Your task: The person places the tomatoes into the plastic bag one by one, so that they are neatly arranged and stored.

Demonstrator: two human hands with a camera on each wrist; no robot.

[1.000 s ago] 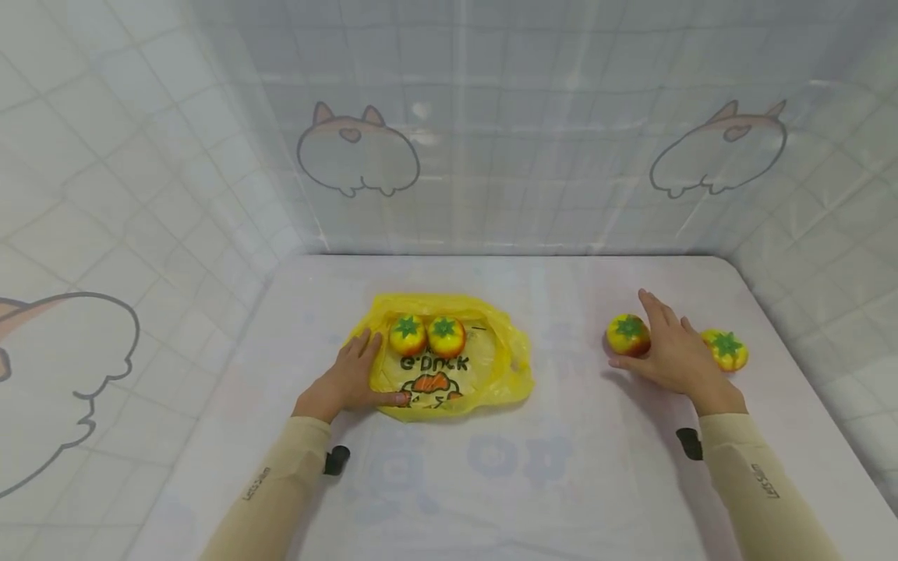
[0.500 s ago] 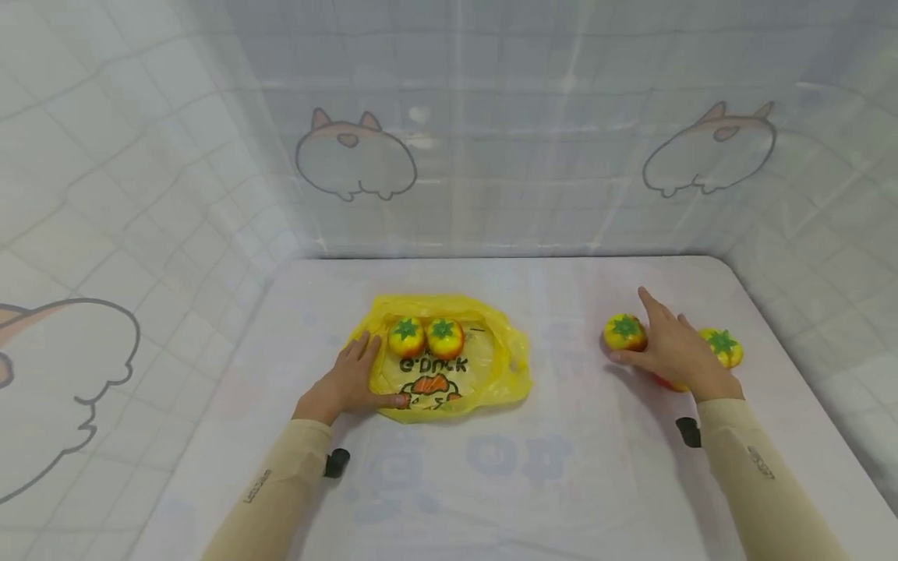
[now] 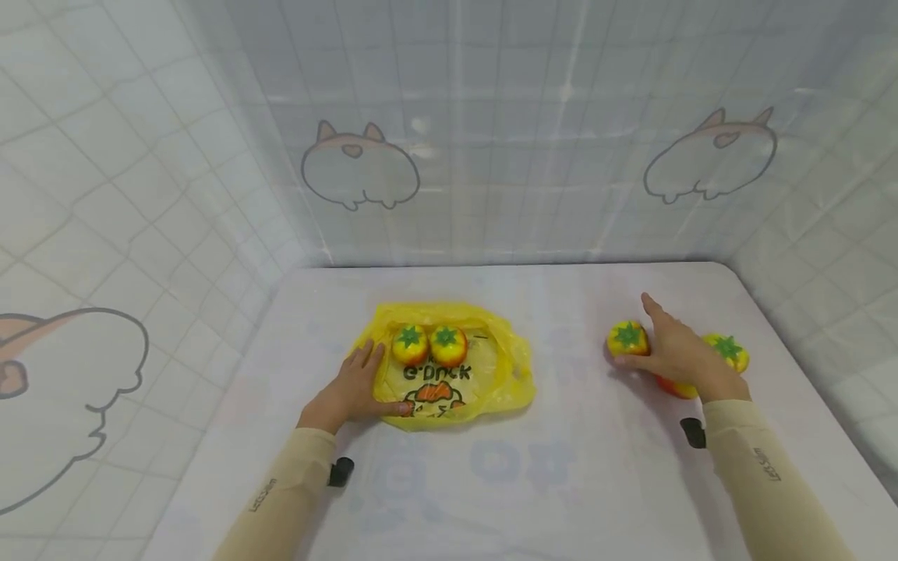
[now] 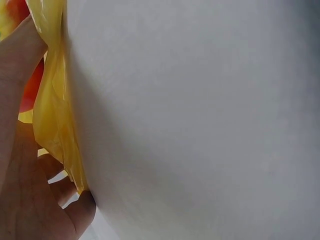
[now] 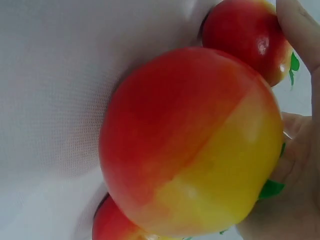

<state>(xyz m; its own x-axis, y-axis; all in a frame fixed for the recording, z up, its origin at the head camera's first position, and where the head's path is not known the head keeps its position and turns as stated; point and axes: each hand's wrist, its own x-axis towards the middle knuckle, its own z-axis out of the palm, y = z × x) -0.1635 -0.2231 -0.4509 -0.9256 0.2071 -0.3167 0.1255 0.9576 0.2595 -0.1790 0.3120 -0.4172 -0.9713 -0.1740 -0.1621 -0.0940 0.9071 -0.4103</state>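
The right hand [image 3: 675, 354] has its thumb and forefinger spread apart, with the inner fruit [image 3: 627, 340], the one nearest to the bag, standing between them. Whether the thumb touches its skin I cannot tell, and I see no clear grasp. The left hand [image 3: 353, 389] also has its fingers spread, not clenched; they rest along the side of the yellow bag [image 3: 519, 382], and the thumb lies over its lower edge.

Just beyond the right fingers, the middle fruit [image 5: 190, 145] sits under the palm and wrist, and fills much of the right wrist view. The outer fruit [image 3: 728, 353] lies on the far side of the same wrist. On the other side, the first bag fruit [image 3: 410, 345] and the second bag fruit [image 3: 449, 346] stand side by side within the rim of the bag, near its back edge.

Farther out are the two pale sleeves [image 3: 768, 467], then the white table [image 3: 561, 499].

I judge that the step in hand is taking hold of the inner fruit, while the other hand steadies the bag. The next move would call for closing thumb and fingers around this fruit, without pushing the middle one away.
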